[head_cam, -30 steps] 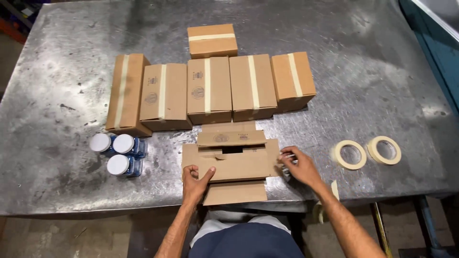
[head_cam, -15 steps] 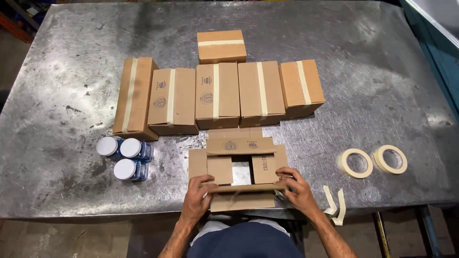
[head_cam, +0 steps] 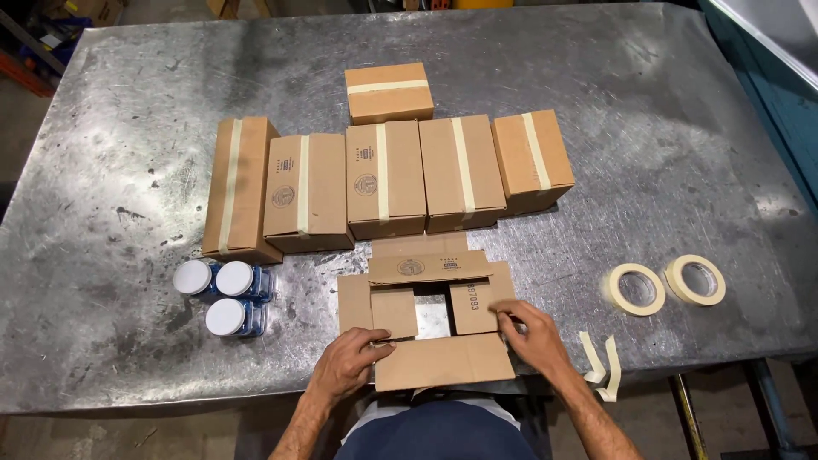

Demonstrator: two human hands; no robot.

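Note:
An open cardboard box (head_cam: 430, 319) stands at the near edge of the metal table (head_cam: 648, 153), its four flaps spread out and the metal showing through its middle. My left hand (head_cam: 345, 365) presses on the left side flap near the front flap. My right hand (head_cam: 532, 336) rests its fingertips on the right side flap. Neither hand grips anything; the fingers lie fairly flat on the cardboard.
Several taped cardboard boxes (head_cam: 383, 175) stand in a row behind, one more (head_cam: 388, 92) further back. Three white-lidded jars (head_cam: 223, 294) sit at the left. Two rolls of masking tape (head_cam: 666, 285) lie at the right, and tape strips (head_cam: 601, 365) hang off the table edge.
The side flaps have been folded inward and the front flap has come down toward me. Both hands moved from the box's front edge onto the side flaps.

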